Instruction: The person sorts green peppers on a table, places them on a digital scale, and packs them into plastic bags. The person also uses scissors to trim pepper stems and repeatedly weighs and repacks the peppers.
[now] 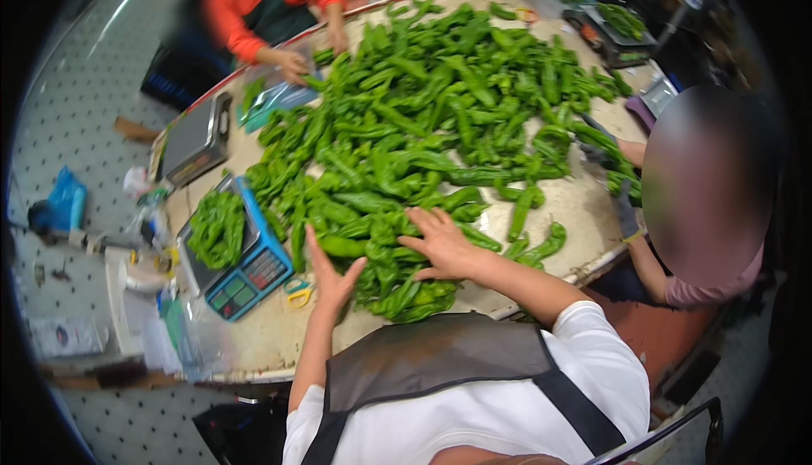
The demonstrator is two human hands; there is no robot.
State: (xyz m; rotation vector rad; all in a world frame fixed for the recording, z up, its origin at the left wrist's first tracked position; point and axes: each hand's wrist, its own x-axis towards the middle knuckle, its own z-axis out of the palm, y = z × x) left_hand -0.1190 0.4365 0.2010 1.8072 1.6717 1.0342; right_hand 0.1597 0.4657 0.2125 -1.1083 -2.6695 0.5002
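A large heap of long green peppers covers much of the table before me. My left hand is at the near left side of the heap, its thumb and fingers spread beside the peppers. Over the near part of the heap lies my right hand, fingers apart and touching the peppers. Neither hand is closed around a pepper. To the left of my left hand, a blue digital scale carries a bundle of green peppers. Between scale and hand are yellow-handled scissors.
A second scale stands farther back on the left. Across the table, a person in orange sleeves handles peppers by a plastic bag. On the right, a person's gloved hands hold peppers. Another scale with peppers is at the far right.
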